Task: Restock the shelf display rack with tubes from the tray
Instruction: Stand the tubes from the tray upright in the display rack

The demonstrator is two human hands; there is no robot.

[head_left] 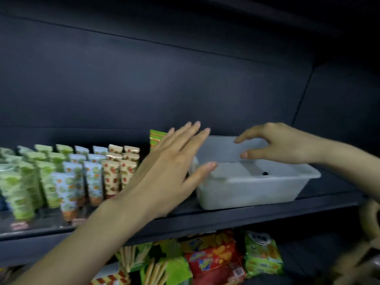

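Observation:
A translucent white tray (246, 190) sits on the dark shelf (205, 221), right of centre; I see no tubes in it, only a small dark spot on its floor. Rows of upright tubes (67, 177), green, blue and cream with fruit prints, fill the display rack (30, 225) at the left. My left hand (170, 171) is spread flat, its thumb touching the tray's left rim. Over the tray's back rim hovers my right hand (281, 142), fingers loosely curved and holding nothing.
A green and orange packet (156, 138) stands behind my left hand. On the lower shelf lie snack packs: a red bag (213, 262), a green bag (262, 254) and stick biscuits (156, 268). A wicker object (368, 227) shows at the right edge.

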